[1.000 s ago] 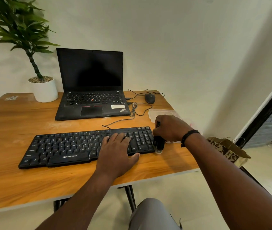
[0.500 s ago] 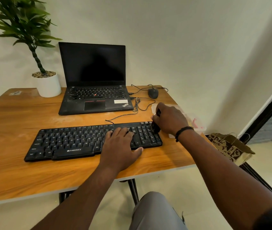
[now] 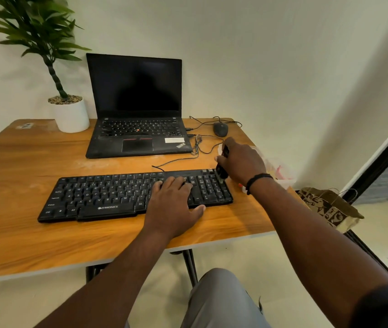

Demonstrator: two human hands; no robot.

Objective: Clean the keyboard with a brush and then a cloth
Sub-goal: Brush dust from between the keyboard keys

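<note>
**Both hands on the keyboard, brush at the numpad corner**

Left hand (image 3: 172, 204) lies flat with fingers spread loosely over the keys, just left of the number pad, thumb hanging off the front edge onto the desk (image 3: 22, 233). It's pressing down on the black keyboard (image 3: 107, 197), not gripping anything. Right hand (image 3: 241, 162) has its fingers wrapped round a small black brush (image 3: 221, 171), held roughly upright, with the bristle end down on the far right corner of the keyboard. Just past the right hand, partly hidden by it, sits a pale cloth (image 3: 280, 172) near the desk's right edge. Beyond the left hand there's an open laptop (image 3: 136, 110) with a dark screen, a mouse (image 3: 220, 129) beyond the right one, and a potted plant (image 3: 70, 114) way off to the far left.
</note>
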